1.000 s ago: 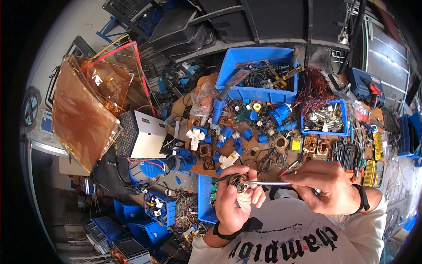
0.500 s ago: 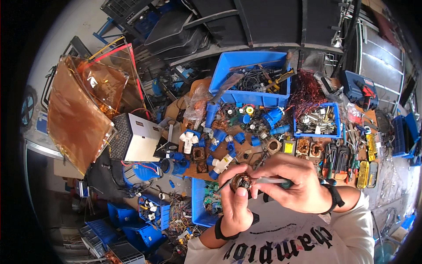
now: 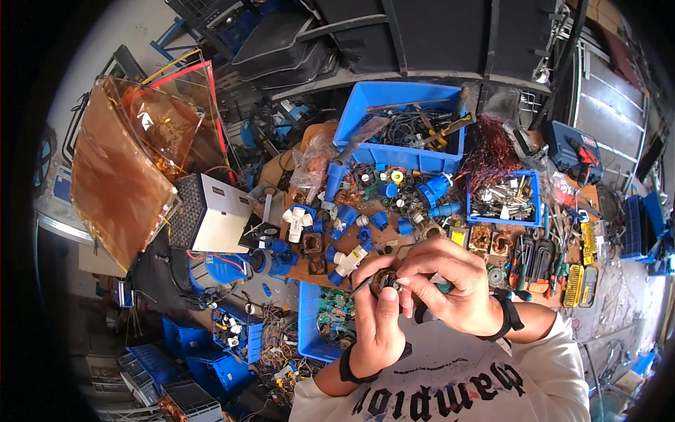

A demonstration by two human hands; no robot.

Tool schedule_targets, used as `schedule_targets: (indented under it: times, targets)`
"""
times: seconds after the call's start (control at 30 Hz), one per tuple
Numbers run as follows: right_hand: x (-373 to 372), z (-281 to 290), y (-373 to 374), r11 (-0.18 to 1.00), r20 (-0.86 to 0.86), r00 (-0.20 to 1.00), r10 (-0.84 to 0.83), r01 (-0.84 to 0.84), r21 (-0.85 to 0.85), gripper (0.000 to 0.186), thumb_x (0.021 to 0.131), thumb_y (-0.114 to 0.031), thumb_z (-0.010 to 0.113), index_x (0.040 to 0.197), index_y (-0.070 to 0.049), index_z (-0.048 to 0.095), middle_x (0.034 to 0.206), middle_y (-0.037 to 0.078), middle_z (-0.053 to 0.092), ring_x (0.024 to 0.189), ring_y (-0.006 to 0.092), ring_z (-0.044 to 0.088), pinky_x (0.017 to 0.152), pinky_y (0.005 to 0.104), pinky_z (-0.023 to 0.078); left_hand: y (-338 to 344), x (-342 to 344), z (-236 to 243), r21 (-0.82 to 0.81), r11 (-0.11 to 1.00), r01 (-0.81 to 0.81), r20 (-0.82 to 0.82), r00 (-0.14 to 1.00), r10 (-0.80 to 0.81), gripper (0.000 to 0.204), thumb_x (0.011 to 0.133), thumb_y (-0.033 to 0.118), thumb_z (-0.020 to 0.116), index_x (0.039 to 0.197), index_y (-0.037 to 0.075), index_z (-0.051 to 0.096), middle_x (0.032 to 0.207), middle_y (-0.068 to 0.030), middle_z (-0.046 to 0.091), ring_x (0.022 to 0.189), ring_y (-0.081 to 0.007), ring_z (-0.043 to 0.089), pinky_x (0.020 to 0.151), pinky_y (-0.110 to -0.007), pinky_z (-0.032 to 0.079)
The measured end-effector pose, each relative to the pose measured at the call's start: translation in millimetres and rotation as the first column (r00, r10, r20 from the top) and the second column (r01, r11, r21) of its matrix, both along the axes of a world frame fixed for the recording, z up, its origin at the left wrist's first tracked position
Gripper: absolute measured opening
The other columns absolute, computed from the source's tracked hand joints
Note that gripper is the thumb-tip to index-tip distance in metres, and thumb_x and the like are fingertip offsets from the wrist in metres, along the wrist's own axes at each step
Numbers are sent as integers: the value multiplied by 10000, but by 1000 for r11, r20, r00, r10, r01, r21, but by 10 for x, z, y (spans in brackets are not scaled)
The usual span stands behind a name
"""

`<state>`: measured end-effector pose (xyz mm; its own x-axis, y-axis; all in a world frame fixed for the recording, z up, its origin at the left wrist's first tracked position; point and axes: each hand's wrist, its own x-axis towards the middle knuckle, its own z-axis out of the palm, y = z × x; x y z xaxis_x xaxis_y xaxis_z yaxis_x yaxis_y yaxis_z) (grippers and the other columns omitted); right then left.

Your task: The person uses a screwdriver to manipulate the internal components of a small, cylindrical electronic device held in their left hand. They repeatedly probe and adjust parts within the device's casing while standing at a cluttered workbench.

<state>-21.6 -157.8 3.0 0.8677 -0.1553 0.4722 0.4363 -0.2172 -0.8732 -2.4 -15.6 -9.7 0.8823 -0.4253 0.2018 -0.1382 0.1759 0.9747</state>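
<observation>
My left hand is closed around a small round part with copper-coloured windings and a dark centre, held up in front of my chest. A thin dark rod sticks out on the left side of that hand. My right hand is closed, its thumb and forefinger pinched together at the face of the round part. What those fingertips grip is too small and covered to make out. A bit of green shows by the right palm; whether it is a tool handle held there, I cannot tell.
Beyond my hands, the bench holds blue and white plastic fittings, copper coils and hand tools. A large blue bin of cables stands behind. A blue tray holds metal pieces; another blue bin sits left of my forearm.
The grey blade that pointed from my right hand at the round part no longer shows. My right fingers have moved left onto the part. The whole view has shifted slightly.
</observation>
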Motion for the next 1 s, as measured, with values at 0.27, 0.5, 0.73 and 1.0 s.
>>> schedule_targets:
  times: [0.27, 0.5, 0.73, 1.0]
  targets:
    - [79, -64, -103, 969, 67, 997, 30, -13, -246, 146, 753, -29, 614, 897, -49, 599, 938, 76, 576, 756, 249, 616, 588, 335, 521, 12, 22, 26, 11, 998, 57, -78, 995, -56, 377, 1004, 258, 362, 1255, -22, 352, 862, -63, 503, 687, -106, 456, 596, -244, 398]
    - [72, -46, -140, 953, 13, 993, 119, -110, -282, 85, 840, -60, 562, 919, -64, 533, 918, 82, 538, 749, 270, 601, 538, 359, 488, 26, 19, 61, -68, 993, 100, -152, 982, -109, 393, 1000, 271, 367, 1253, -28, 343, 862, -80, 506, 695, -117, 481, 562, -246, 418]
    - [13, -61, -124, 960, 22, 994, 111, -102, -261, 94, 825, -45, 566, 913, -59, 535, 906, 89, 533, 764, 275, 598, 597, 364, 493, 45, 5, 137, -168, 978, 125, -275, 946, -168, 396, 1003, 301, 366, 1235, -21, 359, 856, -65, 478, 686, -109, 456, 559, -240, 410]
    - [-32, -38, -126, 981, 56, 994, 96, -85, -174, 160, 815, -43, 616, 974, -45, 637, 921, 85, 564, 799, 242, 619, 660, 339, 519, 80, -1, 140, -203, 967, 151, -277, 939, -205, 420, 1001, 327, 366, 1257, -5, 335, 940, -92, 482, 698, -120, 467, 548, -258, 436]
